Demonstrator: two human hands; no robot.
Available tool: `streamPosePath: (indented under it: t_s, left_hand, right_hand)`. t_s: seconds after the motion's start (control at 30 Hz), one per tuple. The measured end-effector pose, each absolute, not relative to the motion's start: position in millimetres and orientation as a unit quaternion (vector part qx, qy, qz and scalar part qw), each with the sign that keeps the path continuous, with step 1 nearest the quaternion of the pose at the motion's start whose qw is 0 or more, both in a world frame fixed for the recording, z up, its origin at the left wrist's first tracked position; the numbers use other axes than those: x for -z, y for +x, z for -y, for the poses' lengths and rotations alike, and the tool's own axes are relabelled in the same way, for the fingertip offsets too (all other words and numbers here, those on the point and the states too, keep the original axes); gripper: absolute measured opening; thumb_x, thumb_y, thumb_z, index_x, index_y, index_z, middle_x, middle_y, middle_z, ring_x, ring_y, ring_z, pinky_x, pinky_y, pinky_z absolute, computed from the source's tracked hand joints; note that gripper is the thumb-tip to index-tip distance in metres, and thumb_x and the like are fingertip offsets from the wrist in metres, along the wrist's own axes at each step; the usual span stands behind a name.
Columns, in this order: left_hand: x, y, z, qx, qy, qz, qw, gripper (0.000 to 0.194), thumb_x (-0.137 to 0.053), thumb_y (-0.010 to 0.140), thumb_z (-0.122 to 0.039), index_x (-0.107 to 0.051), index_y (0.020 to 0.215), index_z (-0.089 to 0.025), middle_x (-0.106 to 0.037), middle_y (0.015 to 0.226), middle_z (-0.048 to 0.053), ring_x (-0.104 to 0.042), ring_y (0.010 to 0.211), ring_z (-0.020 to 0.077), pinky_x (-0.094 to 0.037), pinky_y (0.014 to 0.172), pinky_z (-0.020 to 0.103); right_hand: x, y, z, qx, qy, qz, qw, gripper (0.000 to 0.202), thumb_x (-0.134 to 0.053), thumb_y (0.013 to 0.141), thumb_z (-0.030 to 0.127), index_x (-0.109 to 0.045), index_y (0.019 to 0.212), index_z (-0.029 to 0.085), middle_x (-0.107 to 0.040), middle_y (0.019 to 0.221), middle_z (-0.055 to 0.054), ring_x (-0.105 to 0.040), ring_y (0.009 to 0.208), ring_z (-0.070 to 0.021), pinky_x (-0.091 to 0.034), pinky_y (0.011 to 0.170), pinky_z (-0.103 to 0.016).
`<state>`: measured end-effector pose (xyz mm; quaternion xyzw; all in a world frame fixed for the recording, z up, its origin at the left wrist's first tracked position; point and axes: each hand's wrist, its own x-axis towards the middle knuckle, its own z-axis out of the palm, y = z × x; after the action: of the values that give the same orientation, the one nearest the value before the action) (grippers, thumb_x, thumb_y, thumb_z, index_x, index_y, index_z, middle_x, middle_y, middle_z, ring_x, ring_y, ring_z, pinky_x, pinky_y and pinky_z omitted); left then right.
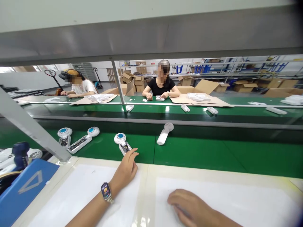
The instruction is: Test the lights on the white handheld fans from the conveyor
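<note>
- The left hand (pixel 126 168), a smartwatch (pixel 106 191) on its wrist, reaches over the edge of the green conveyor belt (pixel 201 154); its fingers (pixel 132 156) close loosely on the lower end of a white handheld fan (pixel 122 142) with a blue centre, which lies flat on the belt.
- The right hand (pixel 189 206) rests palm down on the white worktop (pixel 213 195), fingers curled and holding nothing that can be seen.
- Three more fans lie on the belt: two at left (pixel 80 140), one face down (pixel 165 134) to the right.
- Across the line, two seated people (pixel 161 83) handle white parts beside cardboard sheets (pixel 196 100).
</note>
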<state>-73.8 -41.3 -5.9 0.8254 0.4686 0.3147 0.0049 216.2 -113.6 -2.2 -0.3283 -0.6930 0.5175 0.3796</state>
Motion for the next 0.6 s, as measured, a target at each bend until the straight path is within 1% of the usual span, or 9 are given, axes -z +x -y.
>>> streamPosePath:
  t_s: [0.07, 0.1, 0.13, 0.2, 0.27, 0.33, 0.43, 0.5, 0.6]
  left_hand:
    - [5.8, -73.6, 40.4, -0.313, 0.827, -0.467, 0.003, 0.04, -0.038, 0.077, -0.007, -0.04, 0.117, -0.016, -0.042, 0.126, 0.016, -0.041, 0.118, 0.0263, -0.037, 0.097, 0.045]
    - [5.7, -73.6, 40.0, -0.312, 0.828, -0.466, 0.001, 0.04, -0.039, 0.077, -0.008, -0.041, 0.116, -0.016, -0.042, 0.126, 0.016, -0.041, 0.118, 0.026, -0.037, 0.098, 0.045]
    - [5.8, -73.7, 39.5, -0.312, 0.829, -0.464, -0.003, 0.039, -0.039, 0.077, -0.009, -0.041, 0.116, -0.016, -0.043, 0.126, 0.015, -0.041, 0.118, 0.0259, -0.036, 0.098, 0.045]
    - [6.2, -74.4, 38.2, -0.306, 0.832, -0.463, -0.008, 0.038, -0.04, 0.078, -0.011, -0.041, 0.116, -0.017, -0.043, 0.126, 0.015, -0.042, 0.118, 0.0258, -0.037, 0.097, 0.045]
    - [6.8, -76.0, 36.4, -0.296, 0.838, -0.458, -0.011, 0.037, -0.04, 0.078, -0.013, -0.041, 0.115, -0.017, -0.044, 0.125, 0.014, -0.045, 0.116, 0.0256, -0.04, 0.094, 0.044]
    - [7.2, -78.2, 34.3, -0.286, 0.843, -0.456, -0.016, 0.034, -0.04, 0.079, -0.016, -0.042, 0.113, -0.017, -0.044, 0.124, 0.015, -0.048, 0.112, 0.0254, -0.043, 0.091, 0.043]
    - [7.9, -82.0, 30.4, -0.28, 0.848, -0.45, -0.03, 0.03, -0.04, 0.081, -0.02, -0.043, 0.111, -0.018, -0.046, 0.122, 0.015, -0.051, 0.107, 0.0263, -0.047, 0.084, 0.042]
    - [8.9, -83.9, 27.4, -0.277, 0.85, -0.446, -0.04, 0.028, -0.039, 0.082, -0.023, -0.044, 0.109, -0.017, -0.046, 0.121, 0.015, -0.052, 0.105, 0.0268, -0.049, 0.08, 0.041]
    - [11.8, -84.0, 23.8, -0.268, 0.855, -0.441, -0.054, 0.027, -0.038, 0.082, -0.025, -0.044, 0.108, -0.018, -0.047, 0.119, 0.015, -0.054, 0.101, 0.0264, -0.051, 0.075, 0.039]
  right_hand:
    - [4.9, 226.3, 93.5, -0.414, -0.341, 0.764, 0.358, 0.025, -0.05, 0.079, 0.026, -0.064, 0.096, 0.038, -0.066, 0.085, -0.001, -0.062, 0.075, -0.0255, -0.05, 0.07, -0.041]
    - [7.5, 233.9, 81.4, -0.363, -0.365, 0.772, 0.373, 0.023, -0.048, 0.08, 0.025, -0.063, 0.095, 0.034, -0.065, 0.08, -0.002, -0.061, 0.069, -0.0231, -0.05, 0.064, -0.038]
    - [10.3, 243.2, 68.6, -0.319, -0.399, 0.754, 0.413, 0.018, -0.048, 0.08, 0.026, -0.063, 0.088, 0.03, -0.063, 0.072, -0.001, -0.06, 0.061, -0.0205, -0.049, 0.059, -0.035]
    - [14.8, 267.7, 43.0, -0.279, -0.451, 0.713, 0.459, 0.016, -0.046, 0.082, 0.028, -0.06, 0.087, 0.024, -0.064, 0.073, -0.002, -0.058, 0.053, -0.0163, -0.046, 0.054, -0.031]
    - [16.3, 299.4, 20.7, -0.235, -0.499, 0.666, 0.502, 0.017, -0.046, 0.081, 0.03, -0.059, 0.086, 0.022, -0.062, 0.069, -0.002, -0.056, 0.05, -0.0146, -0.044, 0.052, -0.028]
    - [15.3, 335.9, 4.6, -0.166, -0.556, 0.597, 0.555, 0.017, -0.05, 0.076, 0.034, -0.059, 0.083, 0.021, -0.061, 0.063, -0.001, -0.052, 0.047, -0.013, -0.043, 0.051, -0.026]
    - [13.1, 388.2, -7.1, -0.084, -0.611, 0.495, 0.612, 0.021, -0.045, 0.076, 0.034, -0.055, 0.085, 0.018, -0.059, 0.06, -0.001, -0.05, 0.046, -0.0117, -0.041, 0.048, -0.024]
    - [12.6, 413.3, -9.9, -0.043, -0.632, 0.443, 0.635, 0.022, -0.04, 0.076, 0.032, -0.053, 0.085, 0.017, -0.057, 0.058, 0.0, -0.048, 0.044, -0.0108, -0.039, 0.045, -0.022]
    - [11.3, 428.1, -11.9, -0.009, -0.643, 0.415, 0.644, 0.024, -0.032, 0.077, 0.028, -0.051, 0.086, 0.015, -0.055, 0.054, 0.0, -0.045, 0.04, -0.0101, -0.036, 0.04, -0.021]
